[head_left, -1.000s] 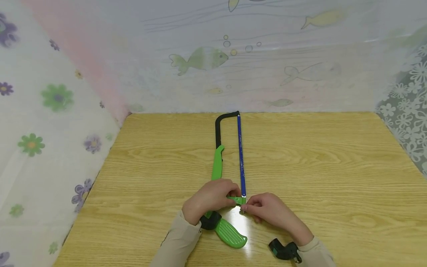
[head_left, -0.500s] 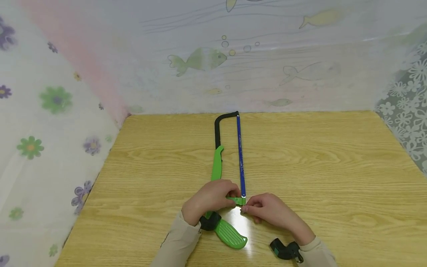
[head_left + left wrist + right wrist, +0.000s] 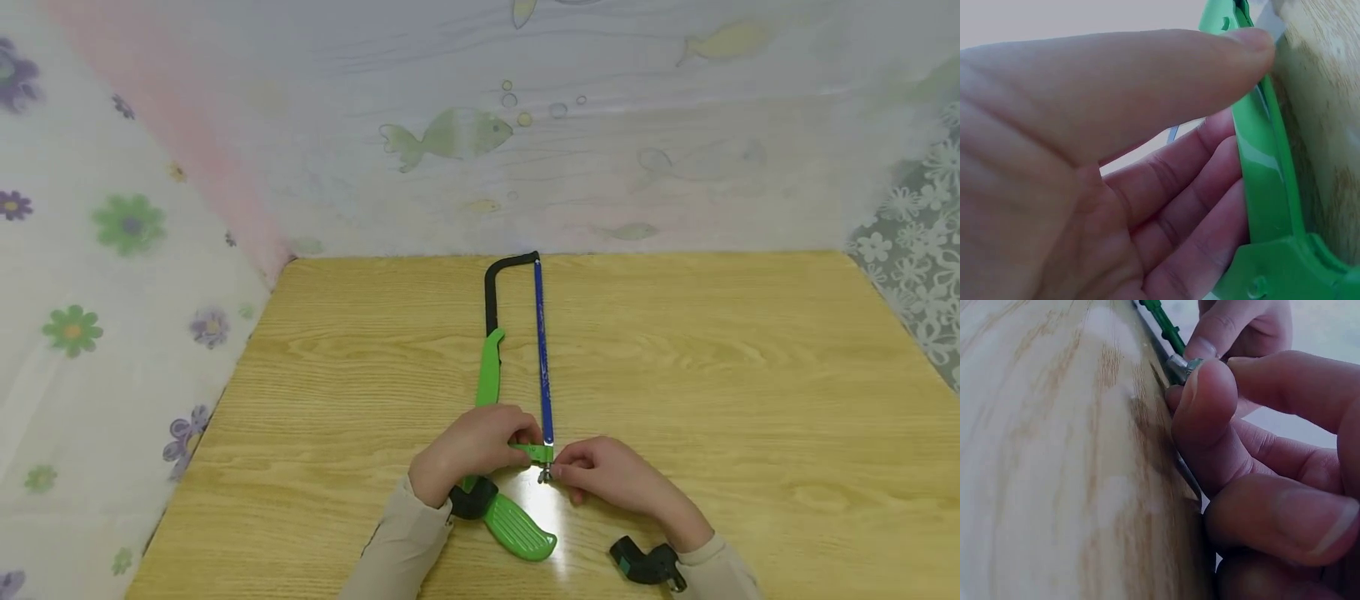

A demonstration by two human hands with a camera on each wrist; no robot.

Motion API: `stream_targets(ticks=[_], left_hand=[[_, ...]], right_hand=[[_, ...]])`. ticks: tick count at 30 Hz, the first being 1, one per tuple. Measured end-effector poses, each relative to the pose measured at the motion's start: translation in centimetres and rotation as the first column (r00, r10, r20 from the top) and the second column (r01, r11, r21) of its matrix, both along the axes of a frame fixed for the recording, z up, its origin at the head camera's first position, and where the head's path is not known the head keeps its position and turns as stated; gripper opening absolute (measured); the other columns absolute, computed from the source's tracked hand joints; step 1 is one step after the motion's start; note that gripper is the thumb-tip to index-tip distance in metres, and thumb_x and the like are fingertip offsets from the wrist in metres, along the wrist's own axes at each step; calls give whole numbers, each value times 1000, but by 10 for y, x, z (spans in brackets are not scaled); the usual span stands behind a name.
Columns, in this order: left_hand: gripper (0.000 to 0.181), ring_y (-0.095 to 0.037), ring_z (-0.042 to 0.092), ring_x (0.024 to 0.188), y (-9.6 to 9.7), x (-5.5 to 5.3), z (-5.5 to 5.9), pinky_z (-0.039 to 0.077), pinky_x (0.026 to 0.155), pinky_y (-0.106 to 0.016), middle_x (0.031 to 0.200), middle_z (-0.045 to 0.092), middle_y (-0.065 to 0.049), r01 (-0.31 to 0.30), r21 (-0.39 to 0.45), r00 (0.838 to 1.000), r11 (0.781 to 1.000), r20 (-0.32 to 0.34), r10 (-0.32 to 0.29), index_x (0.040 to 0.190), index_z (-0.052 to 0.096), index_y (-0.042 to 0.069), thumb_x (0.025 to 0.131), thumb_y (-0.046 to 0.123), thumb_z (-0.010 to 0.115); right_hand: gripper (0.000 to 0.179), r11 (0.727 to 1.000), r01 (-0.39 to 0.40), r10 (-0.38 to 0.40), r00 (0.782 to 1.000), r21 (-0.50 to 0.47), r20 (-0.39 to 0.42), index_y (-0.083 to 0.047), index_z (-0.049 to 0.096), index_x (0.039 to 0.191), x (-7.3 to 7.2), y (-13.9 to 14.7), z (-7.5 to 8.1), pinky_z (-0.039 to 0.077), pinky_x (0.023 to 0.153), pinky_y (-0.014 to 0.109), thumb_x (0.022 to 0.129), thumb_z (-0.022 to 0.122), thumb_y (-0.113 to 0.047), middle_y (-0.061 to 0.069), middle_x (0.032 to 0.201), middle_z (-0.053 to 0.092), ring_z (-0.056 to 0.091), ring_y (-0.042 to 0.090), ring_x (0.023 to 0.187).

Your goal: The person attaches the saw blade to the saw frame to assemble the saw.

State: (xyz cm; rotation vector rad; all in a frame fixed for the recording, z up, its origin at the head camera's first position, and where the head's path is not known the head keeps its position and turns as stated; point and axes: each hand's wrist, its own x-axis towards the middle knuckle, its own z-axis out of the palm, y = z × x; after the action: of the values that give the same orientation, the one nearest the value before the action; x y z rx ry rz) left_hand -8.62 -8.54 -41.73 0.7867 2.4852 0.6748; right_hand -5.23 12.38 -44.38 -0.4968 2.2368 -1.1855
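A hacksaw (image 3: 489, 367) lies flat on the wooden table, its black frame end (image 3: 491, 296) pointing away and its green handle (image 3: 521, 529) nearest me. The blue blade (image 3: 543, 350) runs along its right side. My left hand (image 3: 476, 446) holds the green arm at the blade's near end, thumb on one face and fingers on the other, as the left wrist view shows. My right hand (image 3: 611, 475), fingers curled, has thumb and forefinger at the small metal wing nut (image 3: 1177, 367) below that arm. The fingertips partly cover the nut in the right wrist view.
The wooden table (image 3: 720, 375) extends to both sides of the saw. Behind it hangs a pale sheet (image 3: 450, 192) printed with fish, and a flowered sheet (image 3: 150, 333) borders the left. Black wrist mounts (image 3: 645, 560) sit on both wrists, the right one close to the tabletop.
My right fingertips have shifted slightly right, so more of the wing nut shows in the head view. My left hand and the hacksaw have stayed in place.
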Motion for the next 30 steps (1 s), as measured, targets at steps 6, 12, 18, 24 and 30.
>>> stream_targets(ticks=[6, 12, 18, 24, 30], left_hand=[[13, -3, 47, 73, -1, 1, 1, 39, 67, -21, 81, 52, 15, -4, 0, 1000, 1000, 5, 4, 89, 64, 26, 79, 20, 67], [13, -2, 47, 73, -1, 1, -1, 39, 67, -20, 82, 52, 16, -3, 7, 1000, 1000, 1, 3, 90, 64, 26, 78, 21, 68], [13, -2, 47, 73, 0, 0, -1, 39, 67, -20, 81, 52, 16, -1, 23, 1000, 1000, 1, 1, 90, 64, 25, 78, 21, 68], [13, -2, 47, 73, 0, 0, -1, 39, 66, -20, 81, 52, 16, -7, 4, 1000, 1000, -3, 7, 90, 64, 25, 78, 21, 68], [13, -2, 48, 73, 1, 0, -1, 39, 65, -20, 81, 52, 16, -6, 1, 1000, 1000, -2, 6, 89, 64, 25, 78, 20, 68]], right_hand=[[23, 1000, 8, -8, 1000, 2, -1, -23, 64, 81, 2, -1, -1, 38, 58, 24, 85, 54, -43, -5, 55, 56, 51, 9, 52], [22, 999, 27, -27, 999, 20, -33, -24, 63, 79, 3, -3, -1, 36, 53, 24, 84, 56, -44, -5, 53, 54, 48, 8, 48], [22, 998, 58, -56, 997, 28, -54, -24, 60, 77, 2, -3, -3, 35, 50, 24, 81, 59, -46, -6, 52, 51, 47, 9, 45], [25, 998, 65, -64, 997, 20, -46, -22, 59, 75, 1, -4, -4, 35, 48, 24, 80, 59, -47, -6, 52, 51, 46, 8, 46], [26, 998, 48, -46, 998, 42, -48, -23, 61, 74, 2, -2, -4, 35, 50, 24, 83, 56, -46, -7, 53, 53, 47, 8, 47]])
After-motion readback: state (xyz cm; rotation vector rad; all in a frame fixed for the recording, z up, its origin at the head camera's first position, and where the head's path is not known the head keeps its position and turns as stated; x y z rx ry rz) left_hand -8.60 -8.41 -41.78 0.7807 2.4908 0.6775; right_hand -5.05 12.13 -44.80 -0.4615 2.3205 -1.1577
